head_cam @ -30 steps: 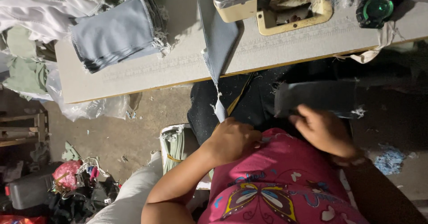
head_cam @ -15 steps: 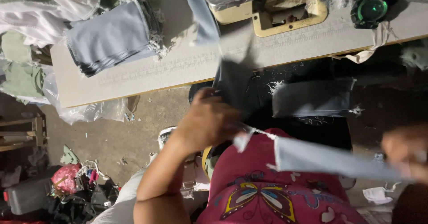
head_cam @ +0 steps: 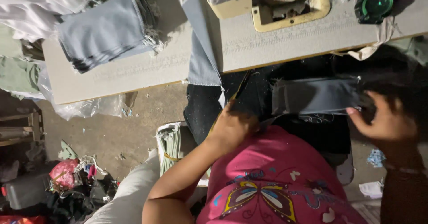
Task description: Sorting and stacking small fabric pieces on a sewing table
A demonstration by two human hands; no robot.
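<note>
grey cloth strip [head_cam: 314,96] (lap level) between left hand [head_cam: 232,128]; right hand [head_cam: 387,122]

Grey worktable [head_cam: 133,77] spans the top of frame, edge worn, dimly lit. Cream sewing machine base [head_cam: 290,10] at upper centre, green round object [head_cam: 374,3] upper right. Bare concrete floor [head_cam: 129,130] below at left, littered with scraps. Clutter pile [head_cam: 71,184] lower left. Wooden frame [head_cam: 18,126] at left edge.
</note>
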